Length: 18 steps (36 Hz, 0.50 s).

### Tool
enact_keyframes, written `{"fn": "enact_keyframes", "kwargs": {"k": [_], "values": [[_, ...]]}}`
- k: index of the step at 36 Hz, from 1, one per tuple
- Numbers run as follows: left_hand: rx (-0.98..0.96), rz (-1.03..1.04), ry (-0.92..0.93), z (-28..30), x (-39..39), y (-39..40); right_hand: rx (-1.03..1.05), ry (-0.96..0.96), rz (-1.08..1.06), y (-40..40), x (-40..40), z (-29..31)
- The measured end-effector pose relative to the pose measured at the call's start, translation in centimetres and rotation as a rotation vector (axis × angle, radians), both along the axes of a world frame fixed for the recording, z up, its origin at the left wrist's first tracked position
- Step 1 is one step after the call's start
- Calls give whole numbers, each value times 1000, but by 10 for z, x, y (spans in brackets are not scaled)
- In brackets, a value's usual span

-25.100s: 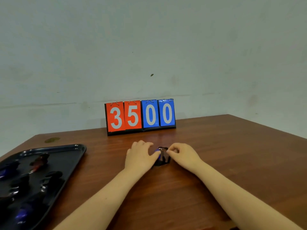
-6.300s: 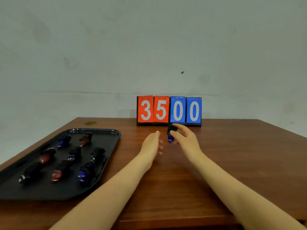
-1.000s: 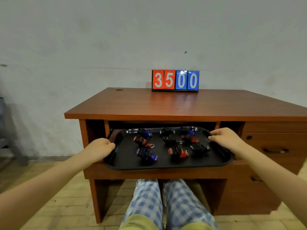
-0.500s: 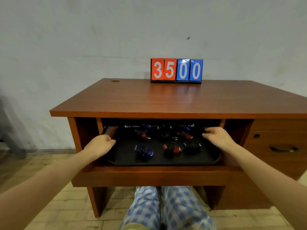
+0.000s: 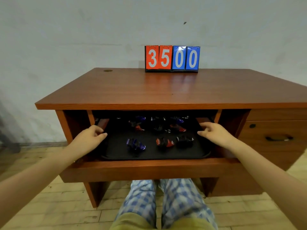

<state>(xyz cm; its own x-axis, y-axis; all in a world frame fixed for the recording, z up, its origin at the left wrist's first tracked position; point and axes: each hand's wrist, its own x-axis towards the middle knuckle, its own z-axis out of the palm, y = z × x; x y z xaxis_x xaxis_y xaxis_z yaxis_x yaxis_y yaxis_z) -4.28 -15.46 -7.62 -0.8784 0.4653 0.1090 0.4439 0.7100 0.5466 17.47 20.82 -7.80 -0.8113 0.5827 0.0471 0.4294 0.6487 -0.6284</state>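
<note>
A black tray (image 5: 149,155) lies on the pull-out shelf (image 5: 149,170) under the wooden desk top (image 5: 149,90). Several small blue, red and black clip-like pieces lie on it, among them a blue one (image 5: 135,145), a red one (image 5: 164,142) and a black one (image 5: 184,141). The back row is in shadow under the desk top. My left hand (image 5: 89,138) grips the tray's left rim with curled fingers. My right hand (image 5: 214,133) holds the right rim between fingers and thumb.
A flip scoreboard (image 5: 172,58) reading 3500 stands at the back of the desk against the wall. A drawer with a black handle (image 5: 279,138) is on the right. My legs in checked trousers (image 5: 166,205) sit below the shelf, over a tiled floor.
The tray has slid further back on the shelf, under the desk top, with both hands moving in along its sides. The view has come a little closer.
</note>
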Motion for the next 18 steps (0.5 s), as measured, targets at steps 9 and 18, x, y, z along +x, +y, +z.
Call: {"fn": "enact_keyframes", "kwargs": {"k": [9, 18], "values": [[36, -213, 268, 7, 52, -12, 196, 253, 19, -57, 45, 2], [2, -283, 193, -2, 81, -28, 260, 298, 272, -98, 66, -17]]}}
